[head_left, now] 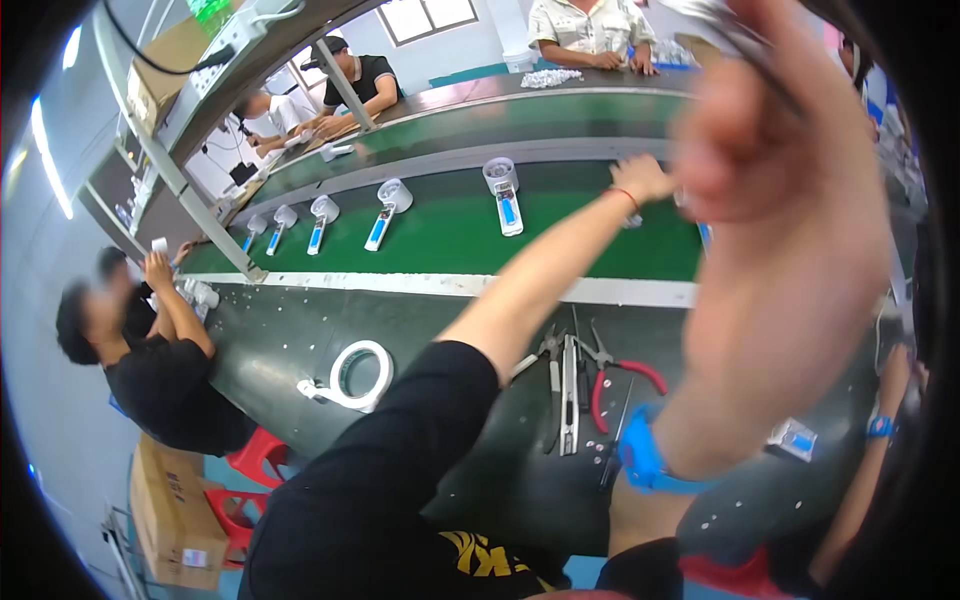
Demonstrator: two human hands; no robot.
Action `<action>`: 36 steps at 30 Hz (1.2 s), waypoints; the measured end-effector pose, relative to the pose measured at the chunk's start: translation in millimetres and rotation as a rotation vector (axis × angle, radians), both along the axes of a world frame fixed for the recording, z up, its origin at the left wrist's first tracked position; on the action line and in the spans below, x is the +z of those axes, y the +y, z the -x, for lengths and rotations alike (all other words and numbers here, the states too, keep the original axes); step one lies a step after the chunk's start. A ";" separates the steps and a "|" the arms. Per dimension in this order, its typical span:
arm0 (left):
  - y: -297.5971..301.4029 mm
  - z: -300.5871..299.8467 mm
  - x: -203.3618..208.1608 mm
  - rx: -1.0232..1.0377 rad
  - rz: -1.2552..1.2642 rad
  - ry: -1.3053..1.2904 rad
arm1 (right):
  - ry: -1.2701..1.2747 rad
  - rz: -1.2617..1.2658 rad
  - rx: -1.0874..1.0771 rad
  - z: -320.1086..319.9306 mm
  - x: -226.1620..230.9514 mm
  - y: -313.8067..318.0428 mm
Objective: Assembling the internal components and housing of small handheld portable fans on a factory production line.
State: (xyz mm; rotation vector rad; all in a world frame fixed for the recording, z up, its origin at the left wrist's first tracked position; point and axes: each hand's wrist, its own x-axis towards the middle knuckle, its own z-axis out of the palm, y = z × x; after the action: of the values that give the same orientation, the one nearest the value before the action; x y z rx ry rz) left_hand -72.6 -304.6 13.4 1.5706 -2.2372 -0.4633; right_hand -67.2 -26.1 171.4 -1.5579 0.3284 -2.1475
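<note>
My left hand (pixel 643 178), with a thin red string at the wrist, stretches over the green conveyor belt (pixel 440 235). Its fingers look spread, and a small pale part (pixel 632 221) shows just below it. Close to the camera, my right hand (pixel 745 140) is raised and blurred, with a blue band (pixel 645 455) around its wrist. A dark cord-like strip (pixel 765 60) passes by its fingers; whether they hold it is unclear. White handheld devices with round heads and blue inserts lie along the belt, the nearest device (pixel 503 195) left of my left hand.
On the dark bench lie a white tape roll (pixel 362 376), red-handled pliers (pixel 603 375), a grey-handled cutter (pixel 553 390) and a utility knife (pixel 570 400). A part with a blue insert (pixel 793 439) lies farther right. Co-workers sit at left, right and across the belt. A metal post (pixel 200 210) stands left.
</note>
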 end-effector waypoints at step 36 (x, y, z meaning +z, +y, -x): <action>227.9 -317.6 145.1 -0.569 0.379 1.492 | 0.221 -0.445 0.259 -176.9 -56.5 15.3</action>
State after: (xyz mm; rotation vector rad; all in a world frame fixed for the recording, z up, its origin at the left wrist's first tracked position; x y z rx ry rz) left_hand 245.0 -76.7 158.5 0.0849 -1.3065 -0.8784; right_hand 109.6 -10.7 114.9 -1.4802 0.5953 -1.5768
